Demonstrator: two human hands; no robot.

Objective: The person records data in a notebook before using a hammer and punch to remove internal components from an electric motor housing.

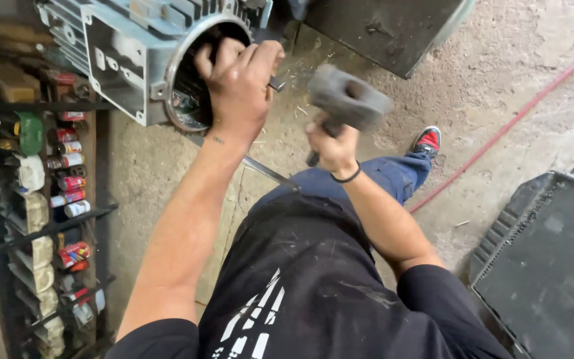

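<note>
A person's left hand [239, 83] is clenched around a metal punch [276, 83] at the open round mouth of a pale blue electric motor housing [124, 56], which sits just beyond the knuckles. To its right and slightly lower, the right hand [332, 147] grips the handle of a heavy grey sledge hammer [349, 100], its head raised above that fist. Left of the left forearm stands a dark rack of spray cans [68, 179].

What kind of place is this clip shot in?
Most likely a repair workshop. The left hand holds a metal rod against the open end of a grey motor housing, the right hand raises a hammer, and a rack of spray cans stands on the rough concrete floor.
</note>
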